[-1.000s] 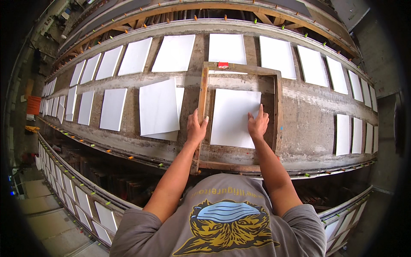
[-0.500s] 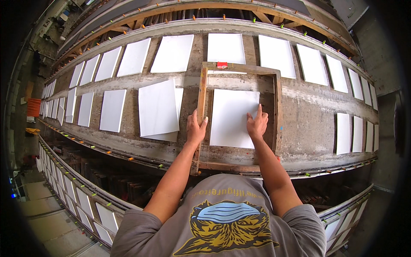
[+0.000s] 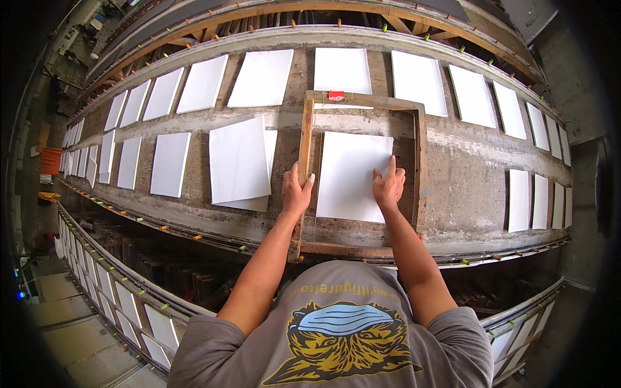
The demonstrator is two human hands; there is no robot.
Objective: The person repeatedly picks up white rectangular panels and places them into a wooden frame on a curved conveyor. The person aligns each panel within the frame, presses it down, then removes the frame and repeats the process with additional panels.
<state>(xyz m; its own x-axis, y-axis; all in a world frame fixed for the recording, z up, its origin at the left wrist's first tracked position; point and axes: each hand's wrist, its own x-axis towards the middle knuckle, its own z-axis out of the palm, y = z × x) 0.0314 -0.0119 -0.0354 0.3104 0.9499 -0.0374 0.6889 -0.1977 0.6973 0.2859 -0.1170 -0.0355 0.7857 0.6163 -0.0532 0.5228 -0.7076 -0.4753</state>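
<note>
At the near edge of a long table [image 3: 475, 171], past a grey shirt [image 3: 272, 323], we find two bare hands busy w/ a wooden frame [image 3: 381, 100] and the white sheet [image 3: 352, 178] that shows inside its outline. V. little has changed in the last sec.: hands, frame & sheet keep their places, w/ only a slight shift of the whole view. We read that as a settled hold, the frame's lie round the sheet prob. not being altered.

The L hand [image 3: 296, 193] grasps the frame's L rail, thumb on the inner side, fingers outside. The R hand [image 3: 389, 187] reaches inside the frame to the sheet's R edge, index finger out straight, others bent; whether it pinches or merely rests, we can't tell. The sheet lies on the table, nearer the L rail than the R. Whether any mesh spans the frame, we can't tell either.

L of the frame we see an overlapping pair [image 3: 239, 161], the top one askew; well off to the R, more boards [image 3: 519, 200]. The far rail, w/ a red tab [image 3: 336, 96], crosses the near end of a far board [image 3: 341, 68]. Beyond: green & orange pegs [image 3: 385, 28], then a timber beam [image 3: 310, 6].
</note>
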